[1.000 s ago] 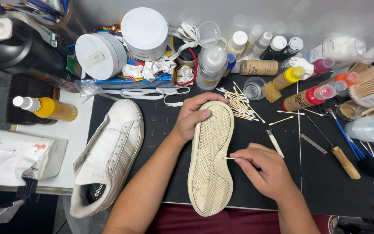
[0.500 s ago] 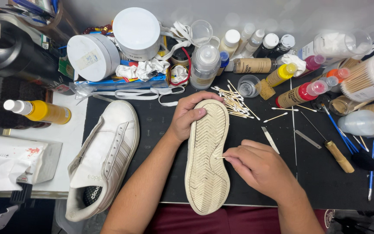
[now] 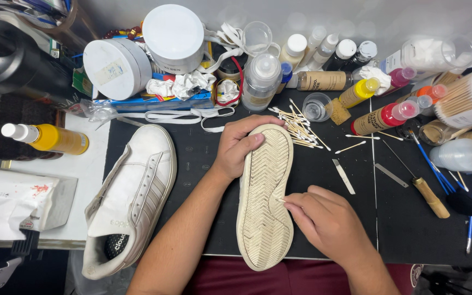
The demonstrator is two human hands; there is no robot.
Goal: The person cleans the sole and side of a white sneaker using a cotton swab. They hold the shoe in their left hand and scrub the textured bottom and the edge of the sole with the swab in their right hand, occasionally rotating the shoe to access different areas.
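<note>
Slightly toward 6 o'clock the right hand (image 3: pixel 323 221) was moved; its pinched stick (image 3: pixel 281 200) should be kept in one groove while the shoe (image 3: pixel 265 196) is gripped by the left hand (image 3: pixel 241 145) at 12 o'clock

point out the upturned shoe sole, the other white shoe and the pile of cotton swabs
upturned shoe sole (image 3: pixel 264 180), head view, middle of the tread
other white shoe (image 3: pixel 137 186), head view, side of the upper
pile of cotton swabs (image 3: pixel 296 127), head view, centre of the heap
</note>
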